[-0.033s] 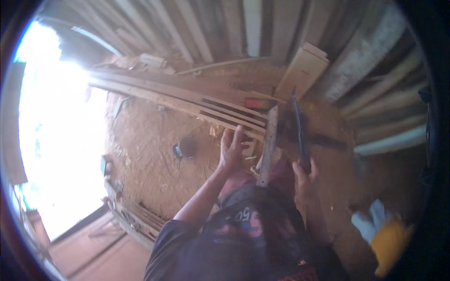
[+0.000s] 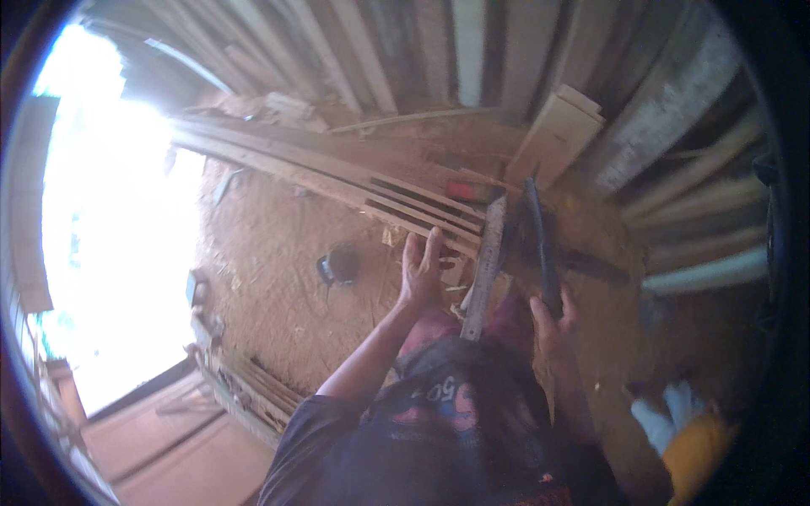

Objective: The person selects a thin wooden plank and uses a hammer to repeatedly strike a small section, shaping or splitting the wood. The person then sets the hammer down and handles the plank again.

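Observation:
My left hand (image 2: 420, 277) rests against the near end of a long pale timber (image 2: 295, 174), its fingers stretched out along the edge. Several slots are cut lengthwise into that end. Across it, a narrow weathered grey bar (image 2: 484, 274) runs toward my lap. In my right hand (image 2: 553, 329), fingers wrapped round its lower end, is a long dark tool with a slightly curved shaft (image 2: 540, 236). It points away from me, to the right of the bar; its far end is too blurred to name the kind.
A red object (image 2: 466, 191) lies beside the slotted end. Boards (image 2: 557, 131) lean along the far side and right. A small dark object (image 2: 337, 266) sits on the dirt floor at left. Yellow and pale-blue cloth (image 2: 693, 443) shows at lower right.
The whole view has shifted slightly to the right. Both hands, the timber and the dark tool keep nearly the same places relative to one another.

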Tool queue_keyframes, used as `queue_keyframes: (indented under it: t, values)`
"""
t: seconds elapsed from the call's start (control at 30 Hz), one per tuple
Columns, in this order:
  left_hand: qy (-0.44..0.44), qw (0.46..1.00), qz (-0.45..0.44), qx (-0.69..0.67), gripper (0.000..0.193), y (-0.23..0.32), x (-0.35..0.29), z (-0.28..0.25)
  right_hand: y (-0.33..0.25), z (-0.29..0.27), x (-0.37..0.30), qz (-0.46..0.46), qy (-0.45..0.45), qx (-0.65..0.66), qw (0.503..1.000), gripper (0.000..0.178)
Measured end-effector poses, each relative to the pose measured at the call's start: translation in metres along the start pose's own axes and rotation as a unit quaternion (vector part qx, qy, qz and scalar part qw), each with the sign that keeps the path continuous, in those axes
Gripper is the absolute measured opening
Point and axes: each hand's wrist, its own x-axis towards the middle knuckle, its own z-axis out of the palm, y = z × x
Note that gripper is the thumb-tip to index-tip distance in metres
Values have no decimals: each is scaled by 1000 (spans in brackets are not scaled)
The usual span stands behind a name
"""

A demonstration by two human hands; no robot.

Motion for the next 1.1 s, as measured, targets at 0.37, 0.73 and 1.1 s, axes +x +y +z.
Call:
queue_keyframes:
  t: [0.37,0.73,1.1]
  values:
    - [92,996,15,-3,48,-8,3,24,-44,-90,29,-132,-172,-91,972,61]
    - [96,993,50,-38,35,-13,-30,43,-110,-76,30,-275,-213,-289,892,54]
    - [163,911,277,257,24,16,-100,84,-103,-65,74,-194,-318,-209,904,48]
